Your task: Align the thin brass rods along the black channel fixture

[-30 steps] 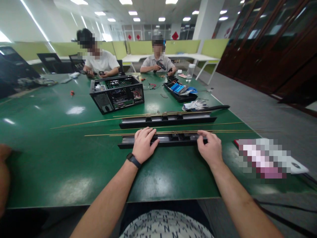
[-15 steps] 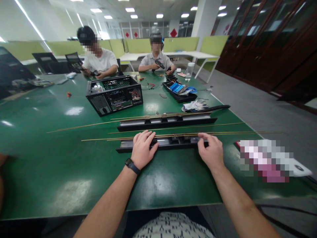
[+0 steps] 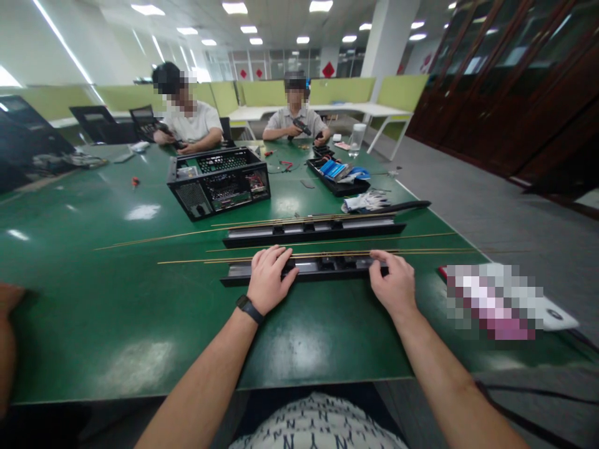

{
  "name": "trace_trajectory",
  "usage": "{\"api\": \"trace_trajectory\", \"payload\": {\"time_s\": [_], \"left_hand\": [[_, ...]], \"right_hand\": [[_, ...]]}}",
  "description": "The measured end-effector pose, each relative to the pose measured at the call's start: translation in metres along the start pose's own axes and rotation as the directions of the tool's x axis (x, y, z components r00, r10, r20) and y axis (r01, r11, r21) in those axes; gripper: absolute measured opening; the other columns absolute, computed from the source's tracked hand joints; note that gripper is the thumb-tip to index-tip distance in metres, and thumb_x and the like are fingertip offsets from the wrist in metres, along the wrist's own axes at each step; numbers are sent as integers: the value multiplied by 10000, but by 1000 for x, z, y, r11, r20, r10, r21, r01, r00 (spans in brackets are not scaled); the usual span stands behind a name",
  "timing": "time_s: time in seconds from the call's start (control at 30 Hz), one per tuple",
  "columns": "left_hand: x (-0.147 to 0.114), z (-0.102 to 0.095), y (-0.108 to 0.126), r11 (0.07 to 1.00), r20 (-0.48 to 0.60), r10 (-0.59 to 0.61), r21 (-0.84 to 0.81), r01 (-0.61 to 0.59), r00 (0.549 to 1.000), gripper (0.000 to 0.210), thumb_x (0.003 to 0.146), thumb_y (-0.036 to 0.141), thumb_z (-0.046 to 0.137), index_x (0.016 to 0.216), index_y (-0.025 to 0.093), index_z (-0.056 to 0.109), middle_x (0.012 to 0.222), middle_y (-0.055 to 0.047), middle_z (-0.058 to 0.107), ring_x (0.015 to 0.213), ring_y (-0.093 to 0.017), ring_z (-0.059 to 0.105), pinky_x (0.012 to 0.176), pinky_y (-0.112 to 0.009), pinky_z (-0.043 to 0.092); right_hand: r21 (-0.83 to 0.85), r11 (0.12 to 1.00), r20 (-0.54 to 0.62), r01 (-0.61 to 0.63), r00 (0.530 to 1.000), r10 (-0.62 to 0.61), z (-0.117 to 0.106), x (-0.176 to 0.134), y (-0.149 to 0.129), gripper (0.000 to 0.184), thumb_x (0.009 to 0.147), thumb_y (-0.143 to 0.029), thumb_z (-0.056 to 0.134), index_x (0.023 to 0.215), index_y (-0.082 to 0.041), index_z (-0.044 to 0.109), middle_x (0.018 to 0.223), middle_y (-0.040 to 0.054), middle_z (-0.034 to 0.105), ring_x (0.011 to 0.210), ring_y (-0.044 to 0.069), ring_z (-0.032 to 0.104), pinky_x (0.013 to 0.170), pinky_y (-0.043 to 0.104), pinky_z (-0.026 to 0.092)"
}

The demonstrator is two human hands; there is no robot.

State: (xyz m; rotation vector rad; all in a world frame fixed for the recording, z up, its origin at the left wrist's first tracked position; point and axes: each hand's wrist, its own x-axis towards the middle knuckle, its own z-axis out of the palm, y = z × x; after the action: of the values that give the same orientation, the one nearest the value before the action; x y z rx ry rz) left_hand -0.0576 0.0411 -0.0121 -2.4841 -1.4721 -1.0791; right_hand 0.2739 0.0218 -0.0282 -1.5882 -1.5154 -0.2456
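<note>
Near the front of the green table lies a long black channel (image 3: 306, 278) with a pale, shiny strip and black blocks inside it. My left hand (image 3: 270, 274), watch at the wrist, is laid over its left part, fingers across the far wall and thumb on the near side. At the right end my right hand (image 3: 394, 277) has its curled fingers and thumb on the channel. Thin yellow rods (image 3: 182, 262) run along its far edge and stick out at both ends; the fingers touch them or lie just beside them. A second black channel (image 3: 318, 237) lies behind, parallel.
A computer case (image 3: 218, 183) lies open at the back left. Behind the channels are white gloves (image 3: 365, 201) and a black tray (image 3: 344, 187) with blue items. A blurred pink-and-white thing (image 3: 496, 305) lies right. Two people sit opposite; another person's arm (image 3: 7, 337) shows left.
The view has tilted and shifted slightly. Both hands keep about the same places on the near channel, and the channels and rods lie as before.
</note>
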Motion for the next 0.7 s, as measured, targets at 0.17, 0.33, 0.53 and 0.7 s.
{"api": "trace_trajectory", "payload": {"time_s": [0.17,0.33,0.53,0.7], "left_hand": [[0,-1,1,1000,7,-10,-2,10,1000,437,1036,376,698,1448,236,668,1419,-138,738,1431,-339,621,1234,-551,391],[1,-2,2,1000,7,-11,-8,11,1000,430,1033,381,699,1435,232,678,1415,-135,740,1433,-339,620,1239,-545,389],[1,-2,2,1000,10,-23,-16,23,1000,419,1032,384,696,1425,239,687,1405,-130,745,1428,-337,624,1237,-545,392],[-1,-3,3,1000,9,-16,-3,16,1000,435,1045,385,685,1453,236,666,1431,-132,733,1441,-336,615,1246,-544,388]], "right_hand": [[-13,1000,-3,3,1000,-3,-1,0,-1,259,957,-298,561,1100,-253,773,1082,68,832,1053,270,730,1041,465,472],[-11,1000,18,-14,1000,14,-2,1,-1,259,954,-311,560,1097,-254,769,1087,71,832,1065,278,725,1049,473,468],[0,1000,21,-23,1000,23,-3,2,-2,260,941,-303,563,1094,-250,768,1083,73,830,1061,285,727,1051,490,476],[-19,1000,36,-23,999,23,-7,0,-3,256,967,-302,570,1118,-253,771,1110,70,828,1086,277,726,1058,475,480]]}}
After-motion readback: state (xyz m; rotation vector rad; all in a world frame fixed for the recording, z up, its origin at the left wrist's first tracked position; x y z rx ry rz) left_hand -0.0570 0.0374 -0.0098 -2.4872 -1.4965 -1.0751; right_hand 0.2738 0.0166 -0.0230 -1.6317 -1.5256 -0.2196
